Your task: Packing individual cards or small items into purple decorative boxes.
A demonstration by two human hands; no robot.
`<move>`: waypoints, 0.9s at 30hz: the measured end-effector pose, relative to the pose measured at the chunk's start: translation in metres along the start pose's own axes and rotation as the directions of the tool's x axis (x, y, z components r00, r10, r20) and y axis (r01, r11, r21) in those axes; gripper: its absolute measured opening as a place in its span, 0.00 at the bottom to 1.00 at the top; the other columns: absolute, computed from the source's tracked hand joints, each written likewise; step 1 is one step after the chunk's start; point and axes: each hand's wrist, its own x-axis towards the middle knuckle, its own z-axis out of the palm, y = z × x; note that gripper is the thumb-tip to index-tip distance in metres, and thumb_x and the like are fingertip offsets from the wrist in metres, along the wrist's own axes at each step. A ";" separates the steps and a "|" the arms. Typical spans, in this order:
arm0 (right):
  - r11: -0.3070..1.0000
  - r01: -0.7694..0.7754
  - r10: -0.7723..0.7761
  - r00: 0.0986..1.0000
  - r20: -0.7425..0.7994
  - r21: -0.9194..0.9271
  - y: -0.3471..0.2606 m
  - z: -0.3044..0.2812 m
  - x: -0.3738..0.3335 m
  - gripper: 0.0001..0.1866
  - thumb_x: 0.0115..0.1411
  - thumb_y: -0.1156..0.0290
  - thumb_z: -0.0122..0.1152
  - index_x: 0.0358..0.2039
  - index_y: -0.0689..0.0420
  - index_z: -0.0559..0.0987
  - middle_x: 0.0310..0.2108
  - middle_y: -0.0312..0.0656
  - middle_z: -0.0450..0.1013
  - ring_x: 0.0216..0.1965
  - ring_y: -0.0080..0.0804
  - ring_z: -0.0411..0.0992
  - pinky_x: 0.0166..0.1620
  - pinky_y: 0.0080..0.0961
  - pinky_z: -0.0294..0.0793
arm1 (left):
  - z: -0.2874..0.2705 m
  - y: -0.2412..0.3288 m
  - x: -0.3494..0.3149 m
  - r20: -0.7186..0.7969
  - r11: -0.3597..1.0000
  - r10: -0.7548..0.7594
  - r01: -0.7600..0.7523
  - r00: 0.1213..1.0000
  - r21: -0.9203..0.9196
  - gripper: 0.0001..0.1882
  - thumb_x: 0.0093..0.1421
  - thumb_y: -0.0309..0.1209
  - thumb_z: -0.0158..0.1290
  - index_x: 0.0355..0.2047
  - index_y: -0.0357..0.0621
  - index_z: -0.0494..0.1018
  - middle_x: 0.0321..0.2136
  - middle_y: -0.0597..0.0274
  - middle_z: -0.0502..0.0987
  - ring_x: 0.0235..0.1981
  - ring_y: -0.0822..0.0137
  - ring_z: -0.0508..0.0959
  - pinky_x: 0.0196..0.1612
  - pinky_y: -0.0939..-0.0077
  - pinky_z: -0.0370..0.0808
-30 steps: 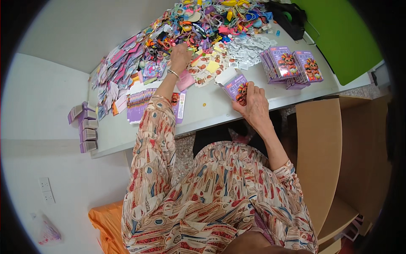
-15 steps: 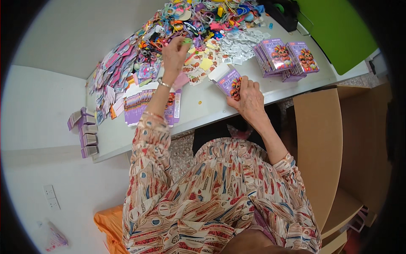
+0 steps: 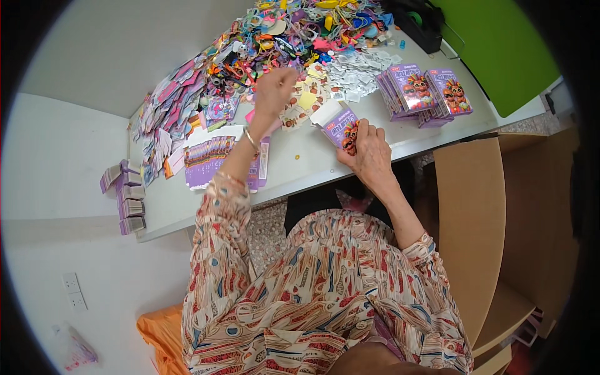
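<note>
Rightward and slightly nearer, the left hand [image 3: 274, 94] has been moved since a moment earlier, and the green item then seen at its fingers can no longer be made out. Its fingers are curled inward; whether anything is held by them cannot be told. Between the trinket pile [image 3: 294, 44] and the near edge of the table [image 3: 312, 150], the hand is held over the cartoon cards [image 3: 301, 111].

By the right hand [image 3: 373, 153], the open purple box [image 3: 340, 128] is gripped at its near end, the fingers closed narrowly around it. It is tilted over the near part of the table, its white flap opened on the far side.

To the right of it, filled-out purple boxes [image 3: 415, 90] are gathered in 2 adjoining groups. White packets [image 3: 359, 72] are scattered beyond the open purple box. Flat purple cartons [image 3: 209, 161] are fanned at the near left, partly covered by the left forearm. Between forearm and box, a small yellow ring [image 3: 297, 157] is seen.
</note>
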 end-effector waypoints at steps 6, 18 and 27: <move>0.999 0.039 -0.039 0.999 -0.011 -0.002 -0.002 0.001 0.001 0.31 0.44 0.60 0.69 0.40 0.66 0.65 0.32 0.53 0.70 0.36 0.50 0.68 0.38 0.40 0.73 | 0.006 -0.080 0.059 -0.167 0.941 0.091 -0.030 0.982 0.336 0.10 0.52 0.35 0.57 0.30 0.41 0.79 0.26 0.49 0.78 0.30 0.49 0.78 0.35 0.58 0.74; 1.000 0.020 -0.020 1.000 -0.007 0.017 0.001 0.001 -0.001 0.33 0.43 0.60 0.70 0.43 0.66 0.65 0.33 0.54 0.70 0.36 0.48 0.68 0.38 0.39 0.74 | 0.008 -0.104 0.070 -0.135 0.934 0.036 0.015 0.990 0.357 0.07 0.53 0.31 0.54 0.28 0.41 0.78 0.26 0.53 0.79 0.30 0.52 0.79 0.35 0.61 0.74; 1.000 0.001 -0.001 1.000 -0.020 -0.010 0.003 0.003 0.000 0.32 0.43 0.60 0.70 0.42 0.66 0.65 0.32 0.53 0.70 0.36 0.48 0.68 0.37 0.38 0.74 | 0.017 -0.096 0.068 -0.018 0.886 -0.009 0.016 1.000 0.464 0.12 0.50 0.38 0.58 0.30 0.43 0.80 0.30 0.52 0.80 0.36 0.52 0.78 0.39 0.61 0.74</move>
